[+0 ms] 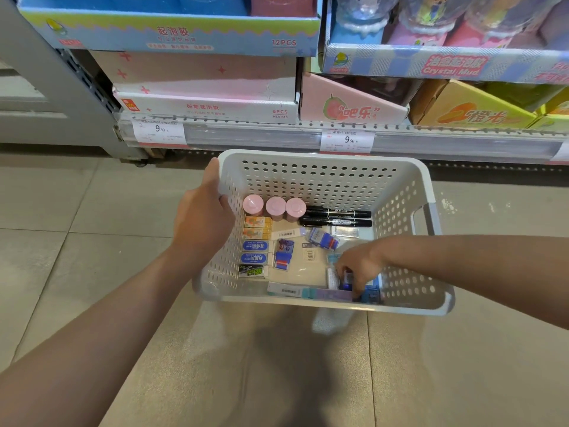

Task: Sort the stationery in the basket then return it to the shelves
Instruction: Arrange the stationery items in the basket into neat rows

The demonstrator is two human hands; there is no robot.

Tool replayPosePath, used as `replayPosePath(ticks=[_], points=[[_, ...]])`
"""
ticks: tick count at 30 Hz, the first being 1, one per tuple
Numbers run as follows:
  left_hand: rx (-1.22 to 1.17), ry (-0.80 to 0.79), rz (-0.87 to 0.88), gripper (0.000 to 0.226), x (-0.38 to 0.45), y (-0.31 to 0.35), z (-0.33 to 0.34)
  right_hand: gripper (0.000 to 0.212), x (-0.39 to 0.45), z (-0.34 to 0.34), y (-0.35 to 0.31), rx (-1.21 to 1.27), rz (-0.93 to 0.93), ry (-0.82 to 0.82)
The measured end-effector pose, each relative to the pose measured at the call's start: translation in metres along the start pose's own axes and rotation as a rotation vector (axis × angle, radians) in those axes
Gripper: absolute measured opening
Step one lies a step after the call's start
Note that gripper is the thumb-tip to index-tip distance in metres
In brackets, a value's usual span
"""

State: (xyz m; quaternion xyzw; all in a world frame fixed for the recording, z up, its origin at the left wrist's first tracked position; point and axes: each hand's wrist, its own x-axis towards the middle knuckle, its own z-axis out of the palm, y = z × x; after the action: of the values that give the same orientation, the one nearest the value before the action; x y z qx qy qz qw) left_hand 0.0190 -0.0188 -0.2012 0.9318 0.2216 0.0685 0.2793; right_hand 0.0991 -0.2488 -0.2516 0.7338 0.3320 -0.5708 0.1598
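Observation:
A white perforated basket (323, 177) is held above the floor. My left hand (203, 217) grips its left rim. Inside, along the left wall, lies a row of boxed erasers (257, 241), with three pink-capped jars (274, 206) and two black markers (337, 217) at the back. Small blue packets (321, 238) lie in the middle. My right hand (357, 266) reaches into the front right corner and pinches a small blue packet (349, 277) there. A long pale box (286, 291) lies along the front wall.
A shelf edge (277, 137) with price tags runs just behind the basket. Above it stand pink display boxes (203, 87), a peach-print box (351, 103) and orange cartons (471, 106). Beige floor tiles (77, 211) lie below and to the left.

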Motion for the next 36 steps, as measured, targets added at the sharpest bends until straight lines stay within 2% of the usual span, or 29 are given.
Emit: replayPosePath(ticks=[3,8,22,25,27,30,32,34,36], points=[[0.007,0.0,0.007,0.054,-0.001,0.0,-0.001,0.045,0.001,0.0,-0.01,-0.072,0.037,0.055],[0.022,-0.001,0.015,0.055,-0.002,0.001,-0.001,0.03,0.009,-0.001,-0.014,-0.092,0.053,0.374],[0.013,0.007,0.011,0.054,-0.001,0.001,-0.001,0.024,0.013,0.004,-0.014,0.046,0.019,0.41],[0.018,0.004,0.014,0.055,-0.002,0.001,-0.001,0.026,0.009,-0.006,-0.013,0.21,-0.019,0.465],[0.02,-0.001,0.013,0.056,-0.002,0.002,-0.001,0.025,0.008,-0.012,-0.014,0.446,-0.074,0.427],[0.025,-0.004,-0.002,0.056,-0.001,0.002,-0.001,0.027,0.008,-0.015,-0.021,0.827,-0.125,0.264],[0.03,-0.008,-0.008,0.056,-0.001,0.001,-0.001,0.026,0.008,-0.014,-0.025,0.995,-0.177,0.164],[0.03,-0.009,0.0,0.057,-0.001,0.0,-0.001,0.021,0.007,-0.014,-0.029,1.039,-0.229,0.12],[0.03,-0.008,0.009,0.058,0.0,-0.001,-0.001,0.014,0.006,-0.014,-0.033,0.951,-0.229,0.155]])
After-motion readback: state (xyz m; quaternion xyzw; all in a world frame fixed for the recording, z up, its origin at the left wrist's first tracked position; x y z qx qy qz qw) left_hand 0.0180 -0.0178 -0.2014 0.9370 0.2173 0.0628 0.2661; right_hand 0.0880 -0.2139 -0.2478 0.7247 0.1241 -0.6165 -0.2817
